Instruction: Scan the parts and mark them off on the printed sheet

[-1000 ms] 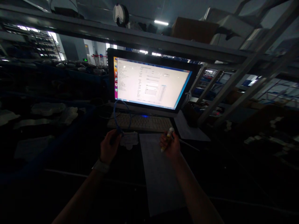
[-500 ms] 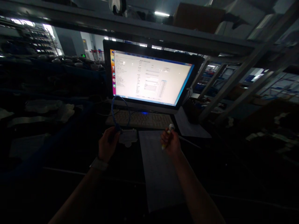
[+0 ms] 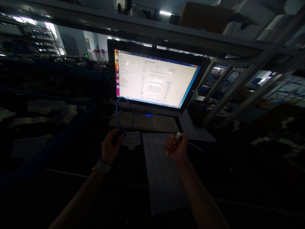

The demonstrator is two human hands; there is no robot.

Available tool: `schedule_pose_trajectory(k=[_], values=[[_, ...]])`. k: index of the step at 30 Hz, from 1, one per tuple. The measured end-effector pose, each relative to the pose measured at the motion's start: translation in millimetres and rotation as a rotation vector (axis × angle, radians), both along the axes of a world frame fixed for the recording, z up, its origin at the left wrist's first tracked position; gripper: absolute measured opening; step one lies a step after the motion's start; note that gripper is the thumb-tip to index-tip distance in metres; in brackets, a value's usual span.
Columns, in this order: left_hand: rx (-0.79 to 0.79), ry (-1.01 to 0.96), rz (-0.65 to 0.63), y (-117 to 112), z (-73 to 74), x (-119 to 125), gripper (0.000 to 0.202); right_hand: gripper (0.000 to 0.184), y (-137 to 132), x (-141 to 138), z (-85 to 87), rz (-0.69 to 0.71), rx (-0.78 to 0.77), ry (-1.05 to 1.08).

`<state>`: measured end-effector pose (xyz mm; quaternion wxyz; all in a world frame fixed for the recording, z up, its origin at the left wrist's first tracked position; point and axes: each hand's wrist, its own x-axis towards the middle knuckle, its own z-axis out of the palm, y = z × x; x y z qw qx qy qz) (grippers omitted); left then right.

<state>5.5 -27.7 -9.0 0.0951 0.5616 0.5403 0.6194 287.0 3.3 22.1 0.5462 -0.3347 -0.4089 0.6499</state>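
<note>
Both closed: left hand (image 3: 110, 147) pinching a blue cable (image 3: 117, 111), right hand (image 3: 177, 151) fisted around a marker (image 3: 178, 136) over paper (image 3: 164, 181); I'd keep the cable slack.

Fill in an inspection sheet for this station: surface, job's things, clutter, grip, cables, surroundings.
Surface: dark bench, dimly lit.
Job's things: blue loop, cable-like; marker-like tool; paper sheet on the bench.
Clutter: pale flat piece by the left hand; second sheet at right; blue bin holding pale parts.
Grip: left fingers closed on the blue loop; right fingers closed round the marker-like tool.
Cables: pale cable left of the keyboard; route too dark to tell.
Surroundings: lit monitor, overhead shelf, ceiling light.
</note>
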Motion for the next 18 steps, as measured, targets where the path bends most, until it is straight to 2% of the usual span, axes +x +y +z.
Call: schedule_pose_trajectory(k=[6,13,16,18], values=[[-0.006,-0.009,0.001,-0.7,0.5,0.5,0.035,0.06,3.7,-6.0,-0.9,-0.06,0.043,0.124],[0.008,0.001,-0.011,0.6,-1.9,-0.3,0.035,0.049,6.0,-4.7,-1.5,0.027,0.007,0.248],[0.029,0.013,-0.015,-0.2,0.0,0.6,0.028,0.053,3.0,-6.2,-2.6,0.025,0.025,0.212],[0.043,0.029,-0.011,-1.0,1.9,1.4,0.025,0.055,0.4,-10.2,-5.2,0.001,0.062,0.112]])
